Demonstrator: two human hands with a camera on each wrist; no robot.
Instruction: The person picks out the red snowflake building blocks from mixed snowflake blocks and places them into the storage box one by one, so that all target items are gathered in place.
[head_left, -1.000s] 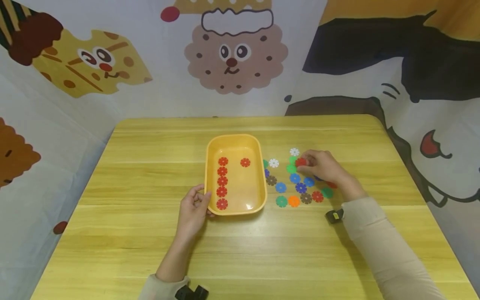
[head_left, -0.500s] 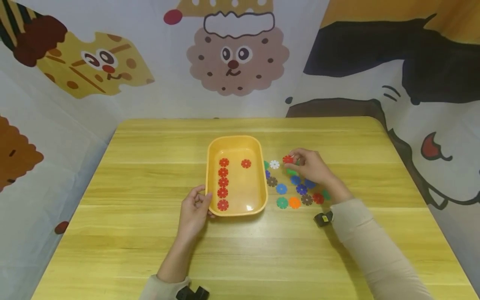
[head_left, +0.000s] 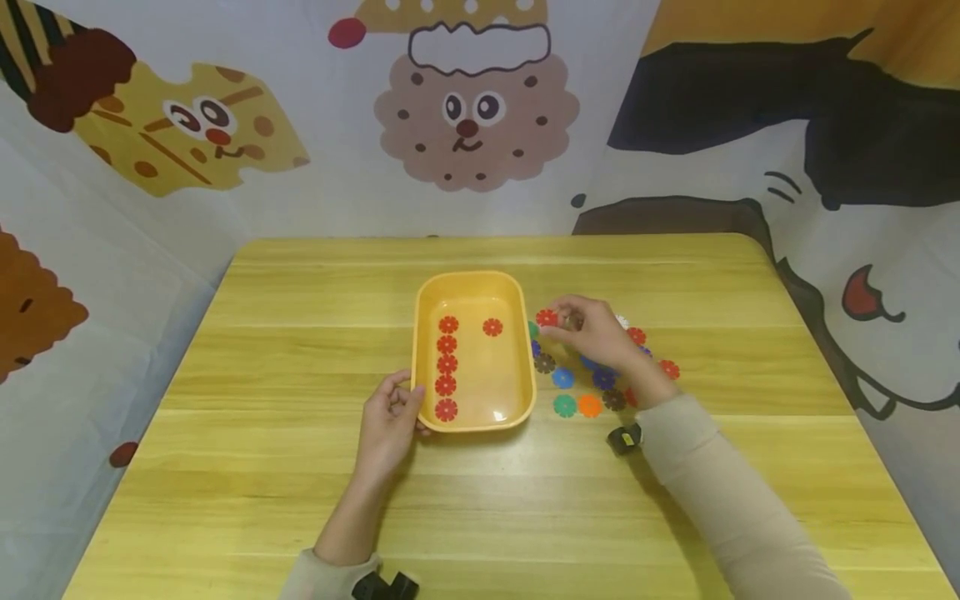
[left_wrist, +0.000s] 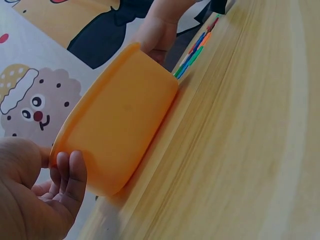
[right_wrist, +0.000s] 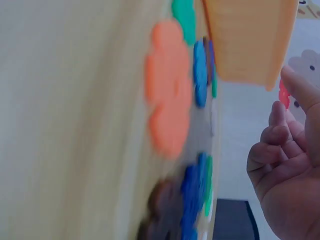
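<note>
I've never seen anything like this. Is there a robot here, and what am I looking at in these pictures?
No robot shows here: these are a person's two bare hands at work. The widest view comes from a camera worn on the head, looking forward and down. The other two come from cameras worn on the left and right wrists, each showing that hand's work.

On the wood-patterned table is a yellow-orange tray. Inside are six red discs with notched edges, five in a column and one apart. The left hand holds the tray's left side. To the tray's right lie loose discs, among them blue, green, brown and orange ones. The right hand pinches another red disc near the tray's right rim.
</note>
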